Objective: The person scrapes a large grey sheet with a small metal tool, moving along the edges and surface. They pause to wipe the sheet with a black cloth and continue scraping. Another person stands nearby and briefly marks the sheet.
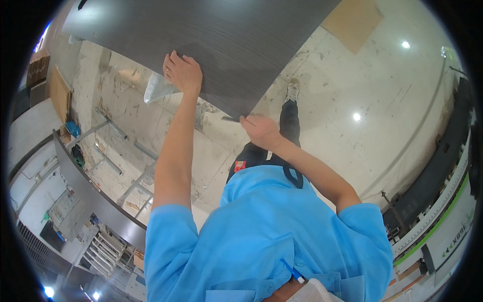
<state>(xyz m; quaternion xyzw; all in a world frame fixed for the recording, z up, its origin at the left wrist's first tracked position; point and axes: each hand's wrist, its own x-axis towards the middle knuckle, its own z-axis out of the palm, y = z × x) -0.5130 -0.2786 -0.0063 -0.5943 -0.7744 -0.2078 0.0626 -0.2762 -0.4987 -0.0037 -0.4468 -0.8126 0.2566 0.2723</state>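
Observation:
A large dark grey wood-grain board (206, 30) spans the upper middle, one corner pointing toward me. My left hand (184, 73) lies on its top near the left edge, fingers stretched out and apart, with a ring on one finger. At the near corner my right hand (261, 132) is closed on a thin, flat, dark tool (230, 119). The tool sticks out to the left of the fingers, against the board's edge. Whether it is a file or a blade I cannot tell; its other end is hidden in the hand.
Clear plastic wrap (158, 88) hangs below the board's left edge. Metal frame legs (111, 123) stand on the stained floor at left, beside a long dark panel (95, 189). A brown sheet (353, 22) lies at the far right. Along the right runs a machine with a green stripe (437, 226).

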